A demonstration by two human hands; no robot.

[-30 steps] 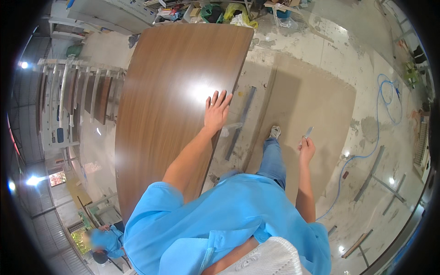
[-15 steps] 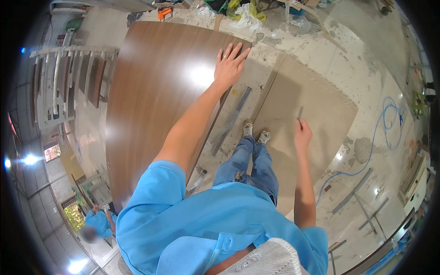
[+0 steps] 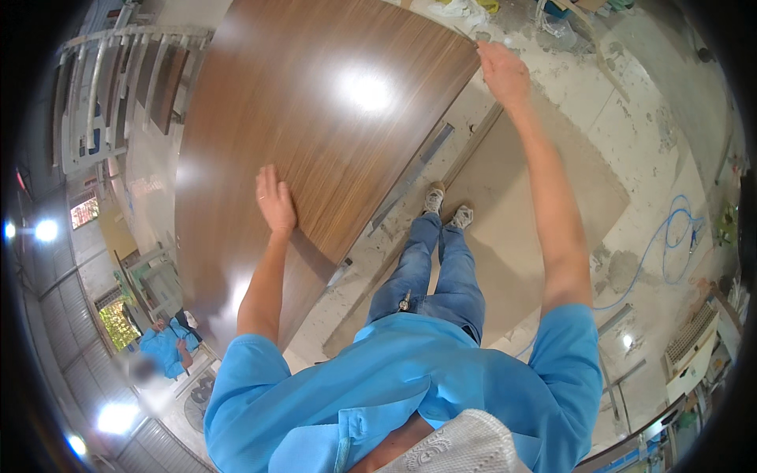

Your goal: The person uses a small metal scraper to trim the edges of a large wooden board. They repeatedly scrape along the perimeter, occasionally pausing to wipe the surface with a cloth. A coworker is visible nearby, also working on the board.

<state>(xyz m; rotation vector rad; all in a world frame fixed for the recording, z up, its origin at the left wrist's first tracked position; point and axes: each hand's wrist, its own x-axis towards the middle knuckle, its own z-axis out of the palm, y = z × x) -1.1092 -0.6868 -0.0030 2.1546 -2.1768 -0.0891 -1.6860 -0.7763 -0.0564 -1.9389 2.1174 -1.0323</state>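
A large brown wood-grain panel (image 3: 315, 118) lies broad face up to my left and ahead of me. My left hand (image 3: 276, 203) rests flat on its surface, fingers stretched out and close together. At the panel's far right corner, my right hand (image 3: 505, 75) is closed around a thin, blade-like grey tool. Only a sliver of the tool (image 3: 464, 33) shows by the panel edge, and its exact kind cannot be made out.
Flat brown cardboard (image 3: 512, 205) lies on the stained floor under my feet. A grey metal strip (image 3: 436, 143) runs beside the panel. Farther right are a blue hose (image 3: 650, 252) and metal bars. A rack of panels (image 3: 130, 87) stands left; another person (image 3: 167, 347) is at lower left.
My right hand has moved forward from over the cardboard to the panel's far corner, carrying the thin tool. My left hand has left that corner area and come back nearer along the panel.
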